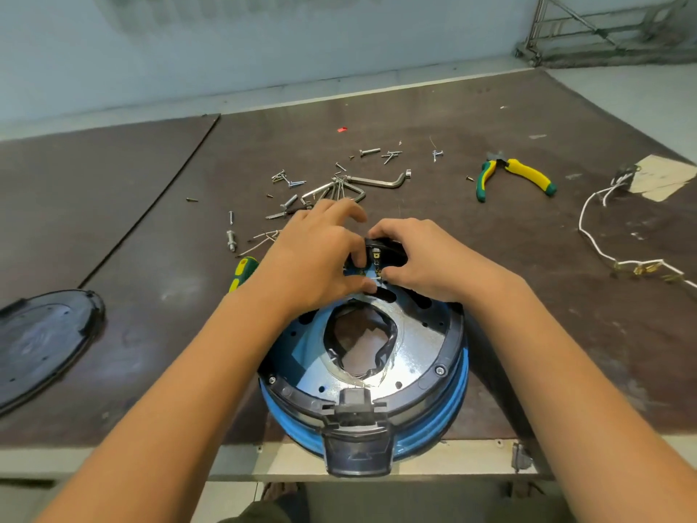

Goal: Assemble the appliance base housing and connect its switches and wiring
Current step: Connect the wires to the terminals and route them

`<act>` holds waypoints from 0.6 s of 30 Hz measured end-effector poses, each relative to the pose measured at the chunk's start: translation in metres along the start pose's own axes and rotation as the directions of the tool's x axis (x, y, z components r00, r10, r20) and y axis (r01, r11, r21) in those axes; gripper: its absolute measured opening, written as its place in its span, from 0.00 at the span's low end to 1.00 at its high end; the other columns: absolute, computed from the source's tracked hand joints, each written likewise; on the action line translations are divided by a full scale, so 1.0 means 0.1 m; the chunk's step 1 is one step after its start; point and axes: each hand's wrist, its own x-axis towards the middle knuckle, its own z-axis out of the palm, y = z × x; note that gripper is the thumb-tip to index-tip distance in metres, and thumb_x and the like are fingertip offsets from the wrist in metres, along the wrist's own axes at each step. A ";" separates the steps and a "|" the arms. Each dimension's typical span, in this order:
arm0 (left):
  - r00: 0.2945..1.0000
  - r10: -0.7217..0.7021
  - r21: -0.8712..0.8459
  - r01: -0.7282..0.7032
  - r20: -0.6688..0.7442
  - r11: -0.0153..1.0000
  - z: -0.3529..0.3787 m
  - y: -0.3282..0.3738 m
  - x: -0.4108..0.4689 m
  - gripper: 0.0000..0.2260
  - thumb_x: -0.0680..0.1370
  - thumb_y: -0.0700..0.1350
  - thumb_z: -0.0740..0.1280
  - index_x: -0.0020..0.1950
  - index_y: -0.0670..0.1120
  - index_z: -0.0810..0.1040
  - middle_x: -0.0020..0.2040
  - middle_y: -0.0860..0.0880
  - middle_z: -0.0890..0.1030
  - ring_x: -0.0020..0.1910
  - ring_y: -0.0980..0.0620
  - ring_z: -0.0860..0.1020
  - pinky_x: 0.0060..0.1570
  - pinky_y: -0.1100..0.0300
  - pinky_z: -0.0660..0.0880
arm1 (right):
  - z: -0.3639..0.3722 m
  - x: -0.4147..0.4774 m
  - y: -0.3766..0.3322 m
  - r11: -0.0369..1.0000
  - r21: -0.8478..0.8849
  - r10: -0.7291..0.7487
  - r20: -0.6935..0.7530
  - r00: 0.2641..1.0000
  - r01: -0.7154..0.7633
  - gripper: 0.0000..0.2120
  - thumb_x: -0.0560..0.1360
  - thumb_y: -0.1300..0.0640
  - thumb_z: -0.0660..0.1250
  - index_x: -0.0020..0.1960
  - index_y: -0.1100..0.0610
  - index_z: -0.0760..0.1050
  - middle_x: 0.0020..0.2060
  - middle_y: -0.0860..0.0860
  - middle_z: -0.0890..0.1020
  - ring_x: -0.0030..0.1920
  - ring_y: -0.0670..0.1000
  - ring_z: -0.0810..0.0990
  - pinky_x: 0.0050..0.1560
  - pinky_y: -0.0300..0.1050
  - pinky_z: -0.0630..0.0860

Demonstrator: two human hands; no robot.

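The round appliance base housing (426,368), blue with a black rim and a shiny metal plate, lies upside down at the table's front edge. A black latch part (358,447) juts toward me. At the housing's far side sits a black switch block (384,251) with small metal terminals and thin wires. My left hand (320,254) grips the block's left side, thumb low by the wires. My right hand (418,258) pinches its right side and top. The fingers hide most of the block.
Loose screws, bolts and hex keys (339,183) lie just beyond my hands. A yellow-green screwdriver (243,271) lies left of the housing, pliers (516,175) at far right, white wires with brass terminals (622,258) on the right, a black cover plate (41,341) at left.
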 end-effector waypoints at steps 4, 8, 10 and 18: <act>0.995 -0.034 -0.095 0.043 0.093 0.995 0.10 0.04 0.06 0.10 0.72 0.56 0.75 0.47 0.53 0.84 0.70 0.52 0.68 0.64 0.49 0.72 0.58 0.49 0.74 | 0.00 0.00 0.00 1.000 0.012 0.003 0.002 1.000 -0.003 0.24 0.72 0.59 0.73 0.66 0.49 0.74 0.59 0.50 0.80 0.57 0.52 0.78 0.53 0.42 0.73; 0.994 -0.107 -0.187 0.103 -0.012 0.977 0.18 -0.03 -0.03 0.06 0.72 0.49 0.76 0.43 0.48 0.86 0.70 0.48 0.71 0.66 0.47 0.73 0.60 0.47 0.75 | 0.01 0.00 0.00 1.000 0.028 0.006 -0.005 1.000 -0.006 0.23 0.72 0.58 0.74 0.66 0.48 0.74 0.57 0.49 0.79 0.56 0.50 0.78 0.52 0.42 0.72; 0.992 -0.122 -0.177 0.115 -0.026 0.977 0.19 -0.03 -0.06 0.05 0.73 0.49 0.76 0.44 0.48 0.87 0.71 0.49 0.71 0.68 0.47 0.72 0.59 0.45 0.75 | 0.02 0.01 0.00 1.000 0.029 0.008 -0.010 1.000 -0.008 0.24 0.72 0.58 0.75 0.66 0.47 0.74 0.58 0.49 0.80 0.57 0.50 0.78 0.55 0.43 0.73; 0.993 -0.105 -0.098 0.110 0.058 0.989 0.20 0.01 -0.03 0.08 0.77 0.47 0.71 0.53 0.48 0.86 0.76 0.50 0.66 0.72 0.49 0.66 0.63 0.47 0.73 | 0.02 0.01 0.01 0.998 0.054 0.017 -0.021 1.000 -0.016 0.25 0.72 0.58 0.75 0.67 0.48 0.74 0.60 0.49 0.79 0.57 0.50 0.78 0.55 0.41 0.72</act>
